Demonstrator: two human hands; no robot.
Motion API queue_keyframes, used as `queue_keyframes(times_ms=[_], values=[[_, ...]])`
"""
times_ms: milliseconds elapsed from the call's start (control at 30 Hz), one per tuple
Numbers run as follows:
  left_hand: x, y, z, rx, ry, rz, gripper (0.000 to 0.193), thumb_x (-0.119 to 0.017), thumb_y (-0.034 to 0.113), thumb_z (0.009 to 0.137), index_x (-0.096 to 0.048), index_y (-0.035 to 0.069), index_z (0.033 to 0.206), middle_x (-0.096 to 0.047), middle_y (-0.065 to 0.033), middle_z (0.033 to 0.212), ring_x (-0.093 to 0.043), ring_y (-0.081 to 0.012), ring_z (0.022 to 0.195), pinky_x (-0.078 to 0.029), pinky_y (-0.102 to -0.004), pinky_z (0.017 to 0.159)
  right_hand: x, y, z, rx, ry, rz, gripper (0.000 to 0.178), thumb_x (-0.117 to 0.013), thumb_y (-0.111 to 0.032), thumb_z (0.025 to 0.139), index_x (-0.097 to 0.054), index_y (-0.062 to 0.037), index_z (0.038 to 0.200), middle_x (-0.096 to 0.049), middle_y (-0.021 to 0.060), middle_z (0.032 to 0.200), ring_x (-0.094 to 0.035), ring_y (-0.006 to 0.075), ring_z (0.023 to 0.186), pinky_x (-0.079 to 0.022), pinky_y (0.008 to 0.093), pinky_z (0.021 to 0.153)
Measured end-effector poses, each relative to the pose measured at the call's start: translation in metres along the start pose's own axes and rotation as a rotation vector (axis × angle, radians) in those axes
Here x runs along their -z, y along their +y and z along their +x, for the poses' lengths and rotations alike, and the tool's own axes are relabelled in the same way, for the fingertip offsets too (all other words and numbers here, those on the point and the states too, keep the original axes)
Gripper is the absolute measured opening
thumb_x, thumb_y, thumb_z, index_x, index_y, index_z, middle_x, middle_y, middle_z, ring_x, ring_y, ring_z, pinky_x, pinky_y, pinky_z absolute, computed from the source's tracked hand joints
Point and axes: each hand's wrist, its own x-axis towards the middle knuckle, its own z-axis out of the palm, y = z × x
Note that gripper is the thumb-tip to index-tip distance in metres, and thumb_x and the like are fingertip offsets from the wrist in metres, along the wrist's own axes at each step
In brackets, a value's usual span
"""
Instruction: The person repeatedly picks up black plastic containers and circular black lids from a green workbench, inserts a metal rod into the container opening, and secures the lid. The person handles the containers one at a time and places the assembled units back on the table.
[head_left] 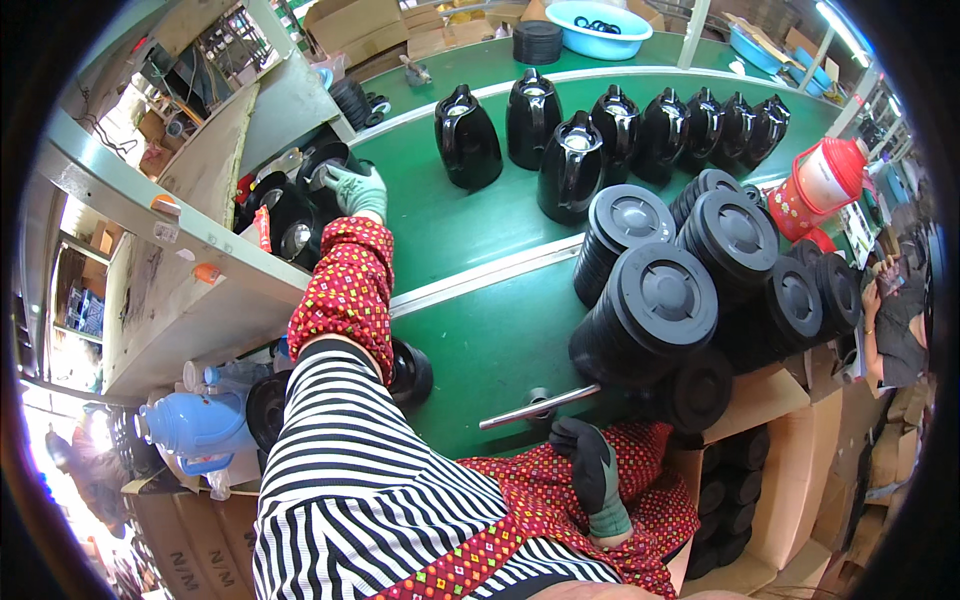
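My left hand [357, 191], in a pale green glove, reaches to the far left, its fingers closed on a shiny black jug [326, 160] among other black jugs. The hand hides part of that jug. Close to my body, my right hand [590, 470] wears a green glove with a dark grey coating. Its fingers are curled in, and I see nothing in them. Just beyond it, apart from the fingers, a metal bar [540, 405] sits over the green table [470, 350]. Several black jugs with handles [570, 170] stand upright in a group across the table.
Stacks of round black lids [665, 290] stand at the right, beside a red and white flask [825, 180]. A pale partition [190, 320] borders the left side. A blue jug [195, 425] is at lower left, an open carton [800, 480] at lower right, a blue basin [600, 35] at the back.
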Motion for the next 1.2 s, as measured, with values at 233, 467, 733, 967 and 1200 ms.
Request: queue_keyframes(times_ms=[233,467,733,967,1200], values=[[-0.001,-0.005,-0.012,-0.19,-0.048,-0.109,0.08,-0.071,0.034,0.089,-0.04,-0.003,0.153,-0.036,-0.0356,0.15,-0.047,-0.0472,0.136,-0.041,-0.0486,0.114,-0.003,0.002,0.0,-0.001,-0.005,-0.003,0.045,-0.05,-0.03,0.113,-0.059,0.0042,0.139,-0.069,0.0158,0.129,-0.069,0.0252,0.117,-0.054,0.0368,0.104],[0.186,0.027,-0.149,-0.82,-0.176,-0.433,0.065,-0.079,0.02,0.089,-0.052,0.003,0.146,-0.054,-0.0304,0.138,-0.053,-0.0466,0.125,-0.045,-0.0515,0.108,-0.065,-0.092,0.021,0.25,-0.058,-0.291,0.069,-0.069,-0.031,0.103,-0.041,0.0007,0.157,-0.059,0.0171,0.143,-0.064,0.0183,0.114,-0.051,0.0315,0.101],[0.38,0.044,-0.261,-1.202,-0.83,-0.571,0.079,-0.077,-0.001,0.083,-0.042,-0.003,0.154,-0.049,-0.0257,0.14,-0.068,-0.0352,0.102,-0.059,-0.0412,0.086,-0.115,-0.16,0.053,0.505,0.312,-0.738,0.102,-0.071,-0.07,0.086,-0.043,-0.0023,0.156,-0.057,0.0313,0.144,-0.068,0.0452,0.117,-0.053,0.0486,0.103],[0.401,0.036,-0.308,-1.542,-1.102,-0.69,0.086,-0.081,0.006,0.08,-0.04,-0.005,0.155,-0.053,-0.0231,0.137,-0.066,-0.0333,0.111,-0.055,-0.0421,0.098,-0.051,-0.175,-0.07,0.225,0.039,-0.16,0.061,-0.078,-0.035,0.097,-0.058,-0.0016,0.144,-0.071,0.0063,0.125,-0.066,0.0148,0.111,-0.054,0.0313,0.096],[0.314,0.018,-0.334,-0.504,-1.558,-0.898,0.047,-0.06,0.01,0.104,-0.05,-0.003,0.147,-0.062,-0.018,0.135,-0.066,-0.0259,0.117,-0.057,-0.0369,0.098,0.014,-0.174,-0.169,0.384,0.071,0.018,0.067,-0.081,-0.018,0.091,-0.053,0.0014,0.149,-0.066,0.0082,0.139,-0.059,0.0159,0.126,-0.046,0.034,0.11]])
